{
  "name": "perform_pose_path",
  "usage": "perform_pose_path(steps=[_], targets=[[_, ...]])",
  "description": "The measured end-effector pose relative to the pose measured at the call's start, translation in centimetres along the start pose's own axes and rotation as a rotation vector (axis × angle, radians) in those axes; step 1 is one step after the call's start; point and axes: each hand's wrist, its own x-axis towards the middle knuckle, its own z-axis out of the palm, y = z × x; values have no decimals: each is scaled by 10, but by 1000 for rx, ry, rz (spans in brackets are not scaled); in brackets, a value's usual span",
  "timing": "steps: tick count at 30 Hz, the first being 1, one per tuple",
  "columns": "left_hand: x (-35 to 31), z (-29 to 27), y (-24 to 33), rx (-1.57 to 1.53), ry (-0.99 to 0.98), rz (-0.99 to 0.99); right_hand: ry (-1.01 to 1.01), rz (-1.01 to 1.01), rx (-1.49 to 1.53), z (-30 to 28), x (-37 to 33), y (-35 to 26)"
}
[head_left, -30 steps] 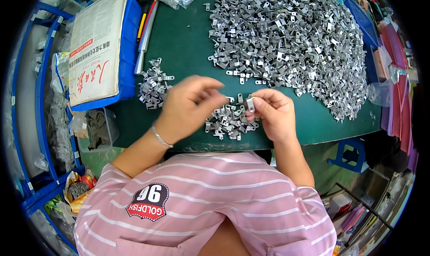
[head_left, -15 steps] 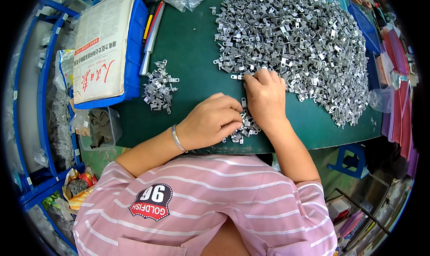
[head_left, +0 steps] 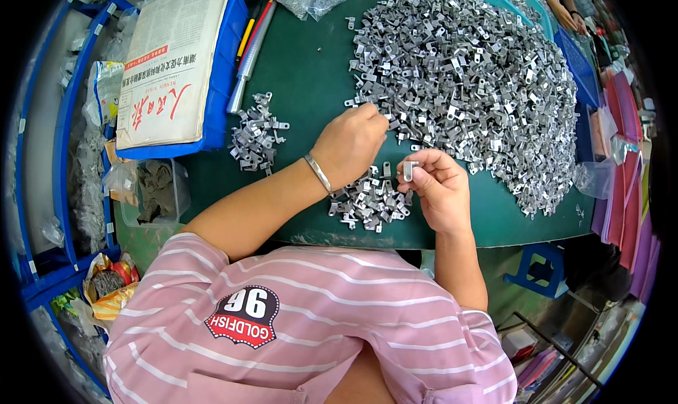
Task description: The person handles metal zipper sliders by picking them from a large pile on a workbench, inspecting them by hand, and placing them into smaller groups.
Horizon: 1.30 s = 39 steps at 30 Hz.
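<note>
Between the thumb and fingers of my right hand (head_left: 441,192) is a small metal bracket (head_left: 408,169), a bent piece with a flat face turned up. My left hand (head_left: 349,146), with a bangle at the wrist, is at the near left edge of a large heap of metal brackets (head_left: 466,86). Its fingers are curled together, and whatever they pinch is hidden. Just below both hands, near the table edge, lies a small pile of the same brackets (head_left: 371,205). Another small pile (head_left: 256,135) sits farther left.
A blue tray (head_left: 224,86) with folded newspapers (head_left: 173,65) stands at the left, with pens and a metal tube (head_left: 247,68) beside it. A teal basket (head_left: 505,1) and blue crates (head_left: 579,65) border the heap. At the far right corner, another person's hand (head_left: 561,12) shows.
My left hand has moved from over the near pile up to the heap's edge. My right hand has come back toward me from the heap and now shows a bracket in its fingers.
</note>
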Motion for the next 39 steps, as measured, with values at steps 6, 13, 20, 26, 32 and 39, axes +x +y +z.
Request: perform_pose_path(steps=[6,13,20,26,32,39], targets=[[-10,-15,8,-520,-98,-423,-21,-44,19,-1,-3,1],[-21,-31,10,-1614,-178,-942,187,-238,-387,-4,-11,5],[-22,-34,9,-1710,-198,-955,-75,-477,-1014,3,-13,2],[-25,-45,26,-605,-388,-331,180,-685,-1378,-5,0,3],[-23,-34,27,-391,-305,-24,234,-584,-1826,-1,6,1],[8,4,18,-199,-96,-6,176,-553,-1570,-8,-4,-2]])
